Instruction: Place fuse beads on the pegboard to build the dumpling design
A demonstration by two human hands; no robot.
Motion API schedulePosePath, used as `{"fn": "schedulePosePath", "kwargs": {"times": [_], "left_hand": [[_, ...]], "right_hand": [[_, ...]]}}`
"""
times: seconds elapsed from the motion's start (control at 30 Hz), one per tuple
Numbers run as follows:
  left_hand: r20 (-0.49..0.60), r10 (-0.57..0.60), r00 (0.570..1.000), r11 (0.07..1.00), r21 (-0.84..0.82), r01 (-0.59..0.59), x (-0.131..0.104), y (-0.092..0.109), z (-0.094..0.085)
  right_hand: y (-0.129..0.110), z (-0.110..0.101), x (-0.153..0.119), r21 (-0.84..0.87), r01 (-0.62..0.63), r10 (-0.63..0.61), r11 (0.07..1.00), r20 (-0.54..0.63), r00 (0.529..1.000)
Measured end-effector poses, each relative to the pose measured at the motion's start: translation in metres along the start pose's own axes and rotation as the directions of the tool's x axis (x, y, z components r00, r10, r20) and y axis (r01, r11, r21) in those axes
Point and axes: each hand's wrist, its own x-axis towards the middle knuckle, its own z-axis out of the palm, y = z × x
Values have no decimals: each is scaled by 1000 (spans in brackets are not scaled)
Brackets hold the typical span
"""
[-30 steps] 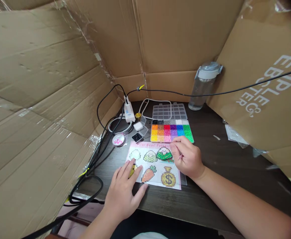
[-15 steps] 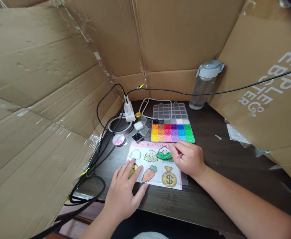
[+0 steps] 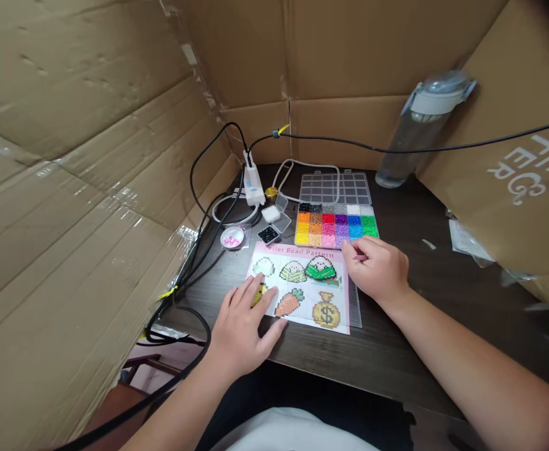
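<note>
My left hand [image 3: 241, 329] lies with its fingers spread over the lower left of the printed bead pattern sheet [image 3: 314, 313]. My right hand [image 3: 381, 268] is closed around a thin pink tool [image 3: 361, 257], of which only a short piece shows. That hand is at the sheet's upper right corner, by the front edge of the bead box [image 3: 329, 227] with its many coloured compartments. Green and white beads form a rice-ball figure [image 3: 321, 269] at the sheet's top right. A clear pegboard [image 3: 355, 307] sticks out from under the sheet's right side.
Left of the bead box are a small case of black beads [image 3: 268, 235], a white case [image 3: 270, 214] and a round dish with pink beads [image 3: 231, 237]. A power strip [image 3: 254, 185] with black cables stands behind. A water bottle [image 3: 415, 128] is at the back right, before cardboard walls.
My right hand has moved from over the green figure to the sheet's right edge, near the bead box. My left hand stays on the sheet. The camera view has tilted down.
</note>
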Motion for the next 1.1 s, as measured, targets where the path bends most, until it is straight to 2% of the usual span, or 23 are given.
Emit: {"fn": "schedulePosePath", "kwargs": {"times": [0.13,0.23,0.4,0.5,0.6,0.73,0.77,0.87,1.1], "left_hand": [[-1,9,1000,1000,6,-9,-2,-2,1],[-4,9,1000,1000,6,-9,-1,-2,1],[-15,5,1000,1000,4,-5,0,0,0],[-16,2,1000,1000,-8,-2,0,0,0],[-28,-1,1000,1000,-31,1,0,-1,0],[-35,7,999,999,-53,-9,0,-3,1],[-34,7,999,998,-54,-9,0,-3,1],[-30,-5,1000,998,-64,4,-1,-3,1],[-48,-6,999,997,-83,2,-2,-3,4]], "right_hand": [[-3,-1,-1,-16,-22,22,1000,52,998],[-5,-5,1,-55,-48,55,997,142,988],[-7,-23,2,-127,-92,132,988,359,924],[-18,-41,-8,-192,-14,108,981,488,866],[-37,-57,-29,-266,122,68,956,607,792],[-59,-62,-62,-323,294,18,900,701,713],[-62,-61,-68,-339,315,21,887,709,705],[-64,-58,-78,-399,339,48,852,704,709],[-47,-66,-91,-441,368,-11,819,629,778]]}}
